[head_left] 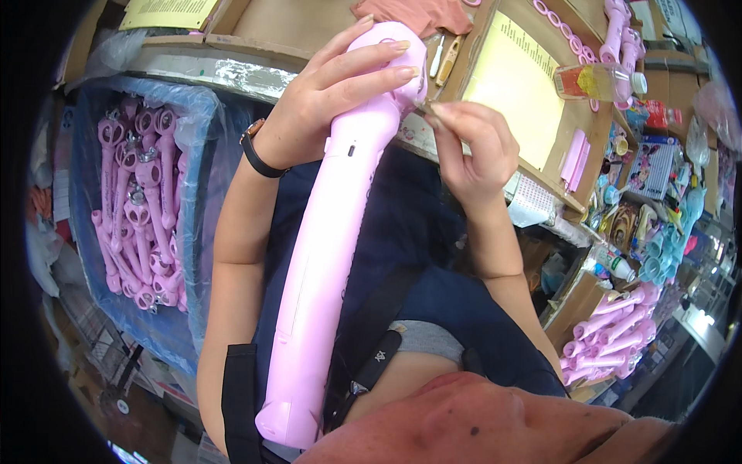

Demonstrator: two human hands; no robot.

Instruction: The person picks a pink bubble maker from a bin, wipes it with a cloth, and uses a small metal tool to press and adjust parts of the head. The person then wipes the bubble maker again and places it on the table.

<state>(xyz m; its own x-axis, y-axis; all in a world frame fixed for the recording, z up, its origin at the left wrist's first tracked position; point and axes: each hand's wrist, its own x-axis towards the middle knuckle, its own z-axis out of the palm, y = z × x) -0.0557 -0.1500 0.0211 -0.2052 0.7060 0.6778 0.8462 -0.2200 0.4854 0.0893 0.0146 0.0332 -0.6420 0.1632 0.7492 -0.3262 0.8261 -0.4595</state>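
A long pink plastic stick-shaped housing (321, 240) with a rounded head slants up across the middle, its lower end close to my body. My left hand (328, 89) is wrapped around the head, fingers over its top. A small dark slot shows on the handle just below that hand. At the right side of the head, my right hand (479, 147) is closed in a pinch, thumb and forefinger together. Whatever is between those fingertips is too small to make out. A dark-strapped watch (257, 151) circles my left wrist.
To the left stands a blue plastic-lined crate (199, 100) of pink parts. On the bench lie a peach cloth (440, 14), a tan-handled tool (447, 63), a yellow printed sheet (514, 97) and a clear bottle (591, 83). More pink sticks (610, 336) fill a box at right.
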